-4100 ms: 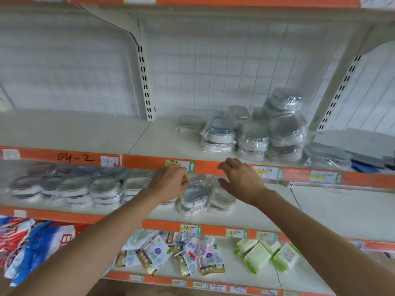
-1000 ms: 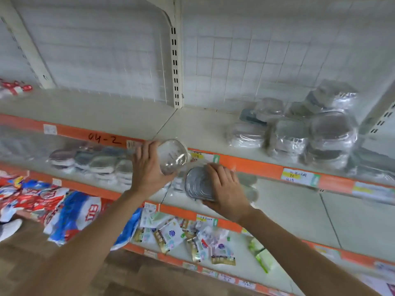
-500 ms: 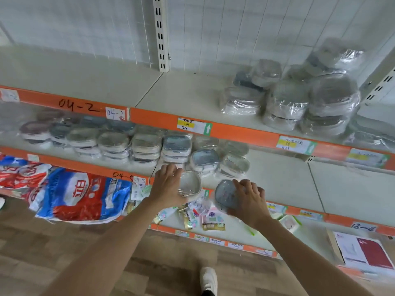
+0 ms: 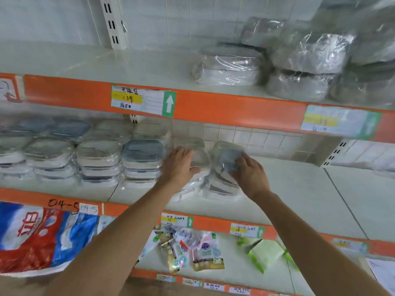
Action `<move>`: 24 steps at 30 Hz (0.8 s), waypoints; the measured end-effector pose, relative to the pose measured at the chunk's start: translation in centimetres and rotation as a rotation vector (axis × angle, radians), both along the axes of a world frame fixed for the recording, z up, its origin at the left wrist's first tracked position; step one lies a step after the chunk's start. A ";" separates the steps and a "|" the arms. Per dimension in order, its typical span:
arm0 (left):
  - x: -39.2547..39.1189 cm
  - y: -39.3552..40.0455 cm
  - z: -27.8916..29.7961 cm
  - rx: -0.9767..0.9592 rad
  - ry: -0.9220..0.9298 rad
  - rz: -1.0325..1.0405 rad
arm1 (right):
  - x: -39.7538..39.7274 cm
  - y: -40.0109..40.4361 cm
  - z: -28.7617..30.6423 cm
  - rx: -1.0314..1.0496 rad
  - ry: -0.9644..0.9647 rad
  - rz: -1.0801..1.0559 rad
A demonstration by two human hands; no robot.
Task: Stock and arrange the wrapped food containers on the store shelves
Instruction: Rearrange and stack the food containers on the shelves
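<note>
On the middle shelf (image 4: 299, 201) a row of stacked wrapped food containers (image 4: 98, 159) runs from the left to the centre. My left hand (image 4: 178, 165) holds a clear-lidded wrapped container (image 4: 202, 160) on top of a stack at the row's right end. My right hand (image 4: 249, 175) holds a grey-lidded wrapped container (image 4: 227, 155), tilted, on top of the neighbouring stack (image 4: 220, 186). The frame is blurred, so the finger positions are hard to read.
The upper shelf (image 4: 128, 63) carries larger wrapped containers (image 4: 230, 69) at the right. Orange shelf edges bear price labels (image 4: 143, 100). The lower shelf holds small sachets (image 4: 192, 251), green packs (image 4: 266, 253) and a red-blue bag (image 4: 38, 238) at the left. Right of my hands lies bare shelf.
Both hands rose from in front of the lower shelf edge to the middle shelf, each carrying its container onto the stacks at the right end of the row. The camera moved closer.
</note>
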State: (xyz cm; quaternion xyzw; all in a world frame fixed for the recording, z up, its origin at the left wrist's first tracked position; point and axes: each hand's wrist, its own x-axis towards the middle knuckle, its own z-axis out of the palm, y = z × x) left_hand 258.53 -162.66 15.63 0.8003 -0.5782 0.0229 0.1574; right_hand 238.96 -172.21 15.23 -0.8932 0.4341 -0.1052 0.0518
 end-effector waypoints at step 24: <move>-6.6 13.8 9.9 0.235 -0.199 -0.203 | -5.5 14.0 10.6 -0.001 0.157 0.192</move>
